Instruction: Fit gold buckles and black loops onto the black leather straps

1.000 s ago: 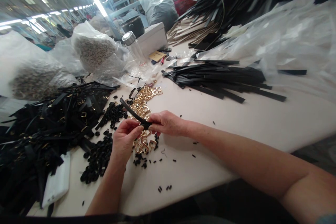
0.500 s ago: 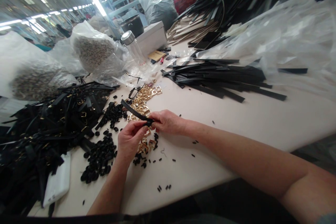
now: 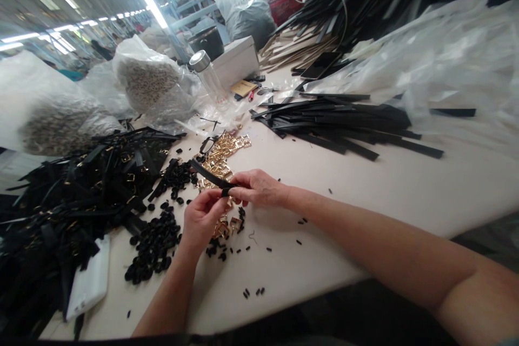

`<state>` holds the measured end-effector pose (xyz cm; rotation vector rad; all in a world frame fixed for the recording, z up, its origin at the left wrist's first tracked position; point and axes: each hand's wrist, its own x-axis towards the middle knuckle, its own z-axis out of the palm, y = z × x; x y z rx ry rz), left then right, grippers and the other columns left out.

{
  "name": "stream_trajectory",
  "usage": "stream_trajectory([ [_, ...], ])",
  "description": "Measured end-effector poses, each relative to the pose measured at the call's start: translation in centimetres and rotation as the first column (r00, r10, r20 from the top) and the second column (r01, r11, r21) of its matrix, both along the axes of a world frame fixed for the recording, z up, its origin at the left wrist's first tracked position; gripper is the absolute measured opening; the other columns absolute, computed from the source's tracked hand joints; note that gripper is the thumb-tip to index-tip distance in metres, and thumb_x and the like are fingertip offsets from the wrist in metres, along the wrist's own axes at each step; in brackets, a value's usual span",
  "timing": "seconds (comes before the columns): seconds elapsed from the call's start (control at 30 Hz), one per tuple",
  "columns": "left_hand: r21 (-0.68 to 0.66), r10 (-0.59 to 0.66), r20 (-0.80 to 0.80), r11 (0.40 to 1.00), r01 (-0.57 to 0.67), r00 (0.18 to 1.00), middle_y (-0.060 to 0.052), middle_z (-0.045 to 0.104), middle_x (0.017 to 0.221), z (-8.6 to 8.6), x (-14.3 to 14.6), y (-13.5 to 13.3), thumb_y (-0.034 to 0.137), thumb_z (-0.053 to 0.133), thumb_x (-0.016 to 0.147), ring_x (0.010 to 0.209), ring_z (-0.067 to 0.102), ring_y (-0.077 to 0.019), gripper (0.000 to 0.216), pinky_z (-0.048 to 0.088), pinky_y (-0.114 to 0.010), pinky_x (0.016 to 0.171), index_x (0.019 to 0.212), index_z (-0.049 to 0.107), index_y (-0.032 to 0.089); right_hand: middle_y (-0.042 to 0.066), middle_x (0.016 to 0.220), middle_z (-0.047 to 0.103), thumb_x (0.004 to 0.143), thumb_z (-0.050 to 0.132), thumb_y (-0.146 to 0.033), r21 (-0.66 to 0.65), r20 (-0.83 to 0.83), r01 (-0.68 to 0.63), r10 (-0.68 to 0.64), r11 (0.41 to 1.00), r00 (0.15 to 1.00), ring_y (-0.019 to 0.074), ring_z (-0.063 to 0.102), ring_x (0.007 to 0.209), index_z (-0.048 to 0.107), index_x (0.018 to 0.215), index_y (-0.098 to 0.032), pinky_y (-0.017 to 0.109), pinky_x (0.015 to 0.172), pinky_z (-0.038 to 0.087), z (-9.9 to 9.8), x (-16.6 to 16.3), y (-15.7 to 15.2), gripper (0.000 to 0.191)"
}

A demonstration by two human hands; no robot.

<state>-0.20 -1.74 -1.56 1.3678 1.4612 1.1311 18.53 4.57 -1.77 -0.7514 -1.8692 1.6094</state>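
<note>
— So, starting at our left: what lies there?

— A heap of finished black straps with gold buckles (image 3: pixel 81 194), a white packet (image 3: pixel 87 284) at its near edge, and a scatter of small black loops (image 3: pixel 156 240) on the pale table (image 3: pixel 405 189). Behind stand clear bags of metal rings (image 3: pixel 148 84).

— And our left hand (image 3: pixel 201 219)?

— Its fingers are curled together, thumb and forefinger pinched on the near end of the black strap (image 3: pixel 208 175). Whether something small sits between the fingertips, we cannot tell.

— The right hand (image 3: pixel 259 188)?

— It meets the left at the same spot, fingers closed on the strap's end from the other side. The strap rises away from us, up and to the left, over the pile of gold buckles (image 3: pixel 221 159), which lies just beneath both hands.

— What is farther right?

— A bundle of loose black strips (image 3: pixel 336 121), well apart from the hands, then crumpled clear plastic sheeting (image 3: pixel 446 59). A bottle with a metal cap (image 3: pixel 208 78) and a white box (image 3: pixel 237 57) stand behind the buckles.

— Anything changed from a second ago?

— Little. Both hands have kept their pinch; the strap's free end now lies lower and flatter.
</note>
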Motion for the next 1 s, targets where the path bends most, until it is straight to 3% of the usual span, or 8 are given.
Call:
stream_trajectory([
  [0.07, -0.043, 0.041, 0.087, 0.998, -0.038, 0.995, -0.001, 0.069, 0.073, 0.3, -0.4, 0.2, 0.035, 0.076, 0.074, 0.063, 0.065, -0.0137, 0.024, 0.056, -0.026, 0.064, 0.089, 0.069, 0.017, -0.002, 0.068, 0.062, 0.089, 0.058, -0.028, -0.112, -0.067, -0.025, 0.018, 0.993, 0.998, 0.0078, 0.057, 0.056, 0.063, 0.096, -0.013, 0.020, 0.055, 0.048, 0.2, 0.0, 0.1, 0.018],
  [0.17, -0.083, 0.019, 0.208, 0.997, -0.002, 0.978, -0.002, 0.073, 0.086, 0.7, -0.9, 0.3, 0.028, 0.082, 0.067, 0.072, 0.068, -0.0146, 0.041, 0.056, -0.026, 0.067, 0.104, 0.068, 0.019, -0.003, 0.063, 0.060, 0.087, 0.059, -0.024, -0.212, -0.127, -0.113, 0.088, 0.971, 0.988, 0.0070, 0.058, 0.055, 0.063, 0.090, -0.012, 0.018, 0.055, 0.050, 0.4, 0.1, 0.0, 0.013],
  [0.23, -0.099, -0.037, 0.233, 0.993, 0.061, 0.972, -0.005, 0.074, 0.092, 1.1, -0.8, 0.2, 0.024, 0.084, 0.063, 0.079, 0.069, -0.0171, 0.046, 0.057, -0.028, 0.071, 0.107, 0.069, 0.020, -0.003, 0.061, 0.061, 0.087, 0.058, -0.023, -0.233, -0.135, -0.183, 0.154, 0.955, 0.979, 0.0066, 0.058, 0.053, 0.063, 0.088, -0.012, 0.017, 0.053, 0.049, 0.4, 0.1, -0.1, 0.012],
  [0.4, -0.044, -0.146, 0.132, 0.987, 0.153, 0.980, -0.005, 0.073, 0.089, 1.8, -0.4, -0.1, 0.021, 0.084, 0.062, 0.080, 0.068, -0.0195, 0.030, 0.057, -0.030, 0.073, 0.091, 0.075, 0.019, -0.004, 0.059, 0.061, 0.086, 0.059, -0.023, -0.240, -0.100, -0.262, 0.245, 0.935, 0.964, 0.0066, 0.057, 0.050, 0.064, 0.089, -0.012, 0.016, 0.048, 0.047, 0.2, 0.2, 0.0, 0.012],
  [0.53, -0.051, -0.065, 0.204, 0.996, 0.077, 0.977, -0.004, 0.072, 0.083, 1.5, -0.6, -0.2, 0.020, 0.084, 0.060, 0.072, 0.066, -0.0168, 0.030, 0.055, -0.027, 0.067, 0.088, 0.075, 0.019, -0.004, 0.056, 0.061, 0.085, 0.058, -0.023, -0.259, -0.108, -0.275, 0.255, 0.926, 0.961, 0.0061, 0.054, 0.047, 0.062, 0.083, -0.014, 0.016, 0.048, 0.045, 0.5, 0.4, 0.2, 0.010],
  [0.7, -0.099, 0.065, 0.392, 0.995, -0.029, 0.918, 0.000, 0.069, 0.070, 1.3, -0.4, -0.2, 0.024, 0.086, 0.057, 0.053, 0.056, -0.0082, 0.029, 0.048, -0.020, 0.052, 0.083, 0.075, 0.019, -0.005, 0.052, 0.058, 0.083, 0.056, -0.021, -0.233, -0.058, -0.153, 0.143, 0.960, 0.988, 0.0061, 0.051, 0.045, 0.059, 0.076, -0.014, 0.016, 0.045, 0.042, 0.9, 0.3, 0.0, 0.010],
  [0.87, -0.127, 0.079, 0.424, 0.991, -0.027, 0.902, -0.002, 0.064, 0.061, 1.4, -0.2, -0.3, 0.045, 0.074, 0.074, 0.048, 0.052, -0.0083, 0.039, 0.044, -0.019, 0.045, 0.096, 0.075, 0.014, -0.006, 0.051, 0.056, 0.084, 0.057, -0.023, -0.168, -0.030, -0.027, 0.022, 0.985, 0.999, 0.0055, 0.050, 0.044, 0.060, 0.080, -0.014, 0.015, 0.045, 0.040, 0.8, -0.1, -0.4, 0.011],
  [1.0, -0.156, 0.184, 0.432, 0.979, -0.128, 0.883, 0.001, 0.061, 0.058, 1.5, -0.2, 0.0, 0.038, 0.079, 0.069, 0.046, 0.050, -0.0059, 0.037, 0.040, -0.014, 0.041, 0.100, 0.075, 0.017, -0.006, 0.054, 0.057, 0.083, 0.056, -0.019, -0.044, 0.042, 0.014, -0.012, 0.999, 0.999, 0.0064, 0.053, 0.046, 0.060, 0.079, -0.014, 0.016, 0.046, 0.039, 0.6, -0.2, -0.6, 0.008],
])
